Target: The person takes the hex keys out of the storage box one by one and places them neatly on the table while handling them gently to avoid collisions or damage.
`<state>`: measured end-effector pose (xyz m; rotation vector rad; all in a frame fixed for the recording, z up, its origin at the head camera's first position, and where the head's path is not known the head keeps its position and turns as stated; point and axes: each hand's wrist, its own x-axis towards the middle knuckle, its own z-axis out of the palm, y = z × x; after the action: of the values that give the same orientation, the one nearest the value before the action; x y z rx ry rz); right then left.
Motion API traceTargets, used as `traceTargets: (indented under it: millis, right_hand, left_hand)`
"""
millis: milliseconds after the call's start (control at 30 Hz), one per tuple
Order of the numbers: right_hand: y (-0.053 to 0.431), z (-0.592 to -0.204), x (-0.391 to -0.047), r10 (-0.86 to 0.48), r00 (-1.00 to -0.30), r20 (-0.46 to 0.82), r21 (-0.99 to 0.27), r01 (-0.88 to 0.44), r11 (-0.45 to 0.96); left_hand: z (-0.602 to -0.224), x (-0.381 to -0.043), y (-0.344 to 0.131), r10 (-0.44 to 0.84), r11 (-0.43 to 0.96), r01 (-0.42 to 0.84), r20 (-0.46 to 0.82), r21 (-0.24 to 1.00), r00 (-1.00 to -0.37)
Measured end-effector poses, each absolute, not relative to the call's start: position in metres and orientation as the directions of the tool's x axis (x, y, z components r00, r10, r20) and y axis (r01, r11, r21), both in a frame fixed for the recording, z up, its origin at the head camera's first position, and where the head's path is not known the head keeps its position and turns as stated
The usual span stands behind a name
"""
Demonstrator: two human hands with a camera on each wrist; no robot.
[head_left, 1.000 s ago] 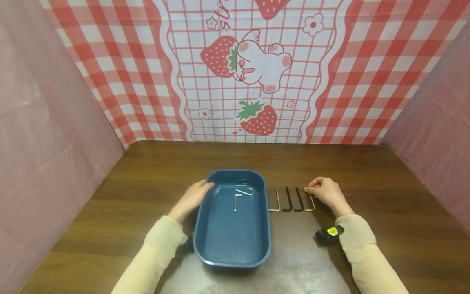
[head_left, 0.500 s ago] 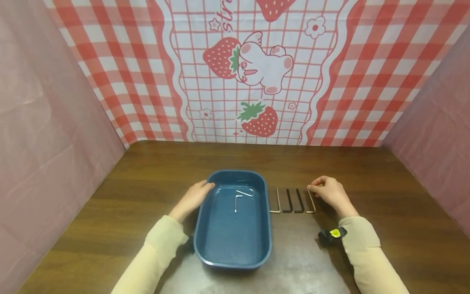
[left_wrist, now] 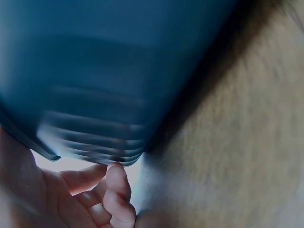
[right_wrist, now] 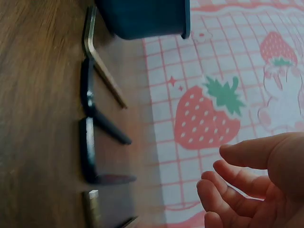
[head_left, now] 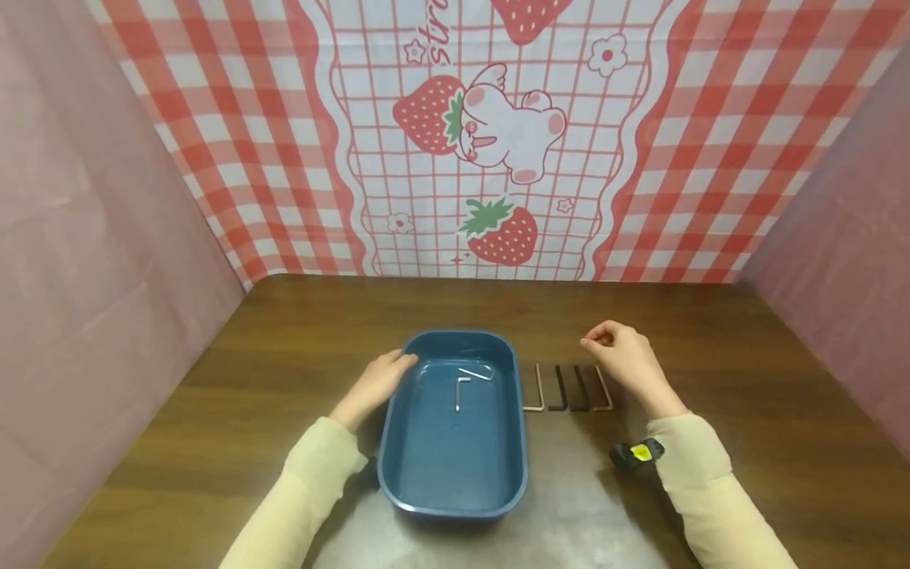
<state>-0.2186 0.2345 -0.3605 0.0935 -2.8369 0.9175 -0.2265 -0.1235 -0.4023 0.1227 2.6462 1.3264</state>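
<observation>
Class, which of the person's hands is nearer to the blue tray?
Left. The left hand grips the left side of the blue tray; the right hand is apart from it, near the gold hex key farthest from the tray.

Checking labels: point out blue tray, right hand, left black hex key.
Blue tray (head_left: 455,466), head view: bare floor.
Right hand (head_left: 629,360), head view: back of the hand.
Left black hex key (head_left: 561,386), head view: long arm.

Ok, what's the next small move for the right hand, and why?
I'd probably ease the empty right hand over to the blue tray: two silver L-shaped keys lie inside, four other L-shaped keys lie in a row beside it, and the left hand holds the tray.
</observation>
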Motion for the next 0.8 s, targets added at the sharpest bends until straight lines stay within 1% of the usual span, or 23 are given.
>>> traceTargets:
  millis: [233,433,667,800]
  right_hand:
    - [0.213,-0.341,-0.221,-0.072,-0.974,0.214,-0.555,-0.182,0.811]
    - [0.188,-0.334,-0.215,-0.138,-0.964,0.229,-0.555,-0.245,0.795]
    - [0.157,-0.326,-0.209,-0.244,-0.925,0.292,-0.522,-0.368,0.770]
    - [0.139,-0.323,-0.206,-0.310,-0.903,0.299,-0.476,-0.422,0.771]
  left_hand:
    - [-0.401,-0.232,-0.123,0.149,0.612,-0.002,-0.118,0.791,-0.982]
    - [-0.406,-0.229,-0.122,0.141,0.603,-0.014,-0.124,0.798,-0.982]
    - [-0.406,-0.225,-0.123,0.143,0.580,-0.032,-0.140,0.814,-0.980]
    - [-0.405,-0.226,-0.123,0.144,0.582,-0.021,-0.129,0.813,-0.981]
